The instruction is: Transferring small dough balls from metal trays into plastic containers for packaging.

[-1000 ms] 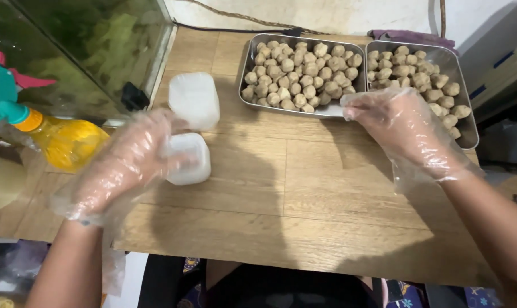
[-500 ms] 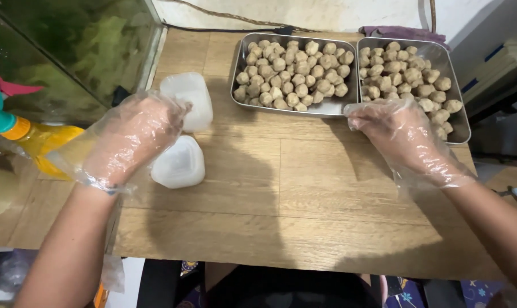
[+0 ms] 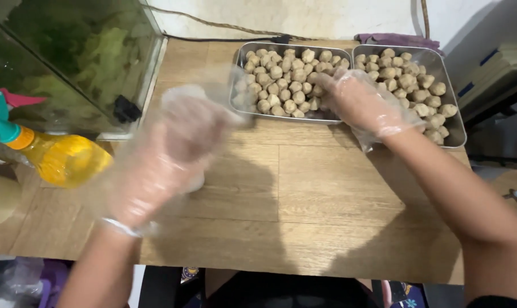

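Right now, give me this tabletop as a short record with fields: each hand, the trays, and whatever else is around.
left hand: in a clear plastic glove, blurred, over a white container that is mostly hidden
right hand: gloved, fingers on the meatballs in the left tray
right tray: metal, also full of meatballs, beside the left tray
table: light wood
far left: glass tank; yellow spray bottle lying beside it

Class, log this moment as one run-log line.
left hand: gloved, over white tub | right hand: gloved, on meatballs | left tray: full
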